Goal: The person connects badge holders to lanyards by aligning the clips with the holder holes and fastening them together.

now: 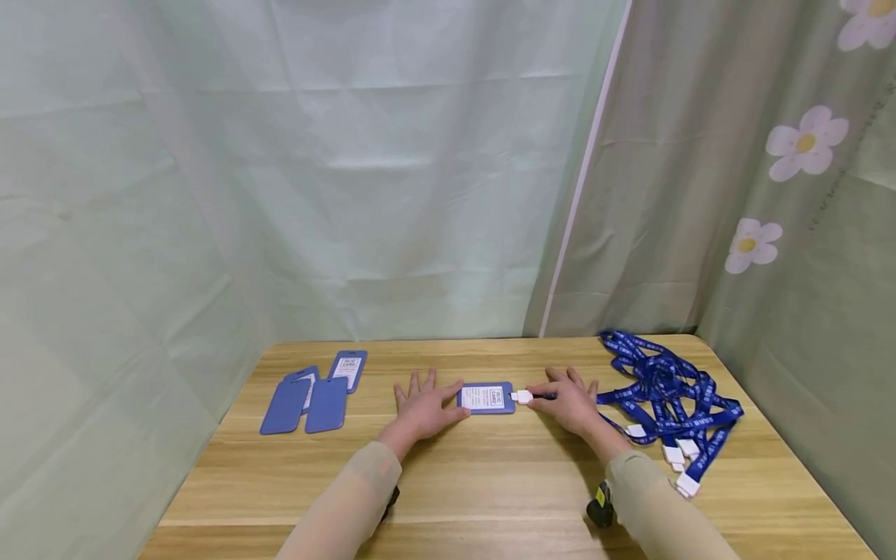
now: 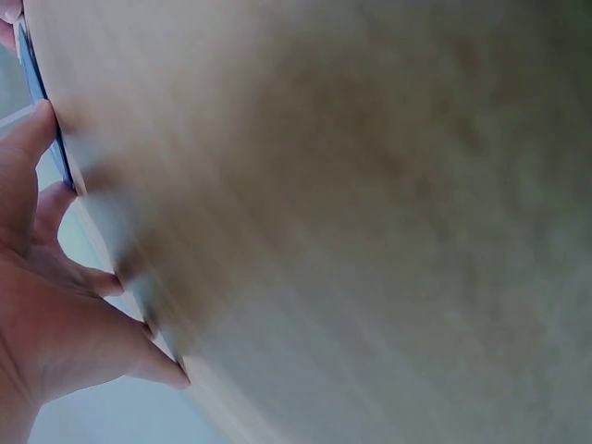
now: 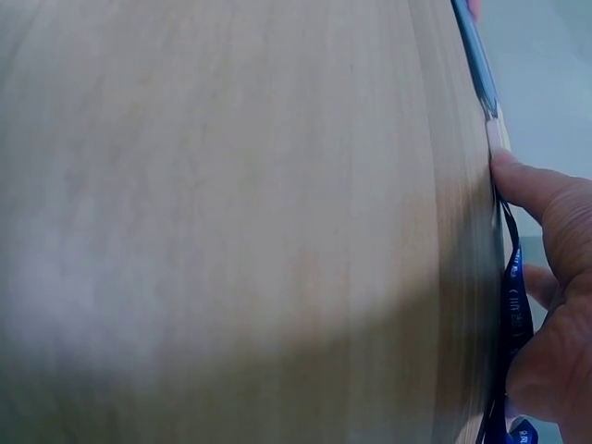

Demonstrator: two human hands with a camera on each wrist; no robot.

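- Left hand [image 1: 423, 412], outer fingers splayed, is pinching a badge holder [image 1: 486, 397] lying mid-bench [image 1: 483, 474].
- Right hand [image 1: 574, 406] is pinching its white clip [image 1: 523, 397], seemingly attached.
- Four other holders [image 1: 326, 404] are lying unclipped at left, seemingly awaiting lanyards [image 1: 661, 377] at right.

In the left wrist view, the tabletop [image 2: 398, 240] is badly blurred and hazy, with dark, smeared shadows just beside the left fingers [image 2: 153, 363] and a dim upper corner opposite them. In the right wrist view, broad shade spreads below and left of the right fingers [image 3: 536, 190], with pale glare farther left. Beyond both hands' fingers, the head view's curtain [image 1: 420, 194] is softly, evenly lit.
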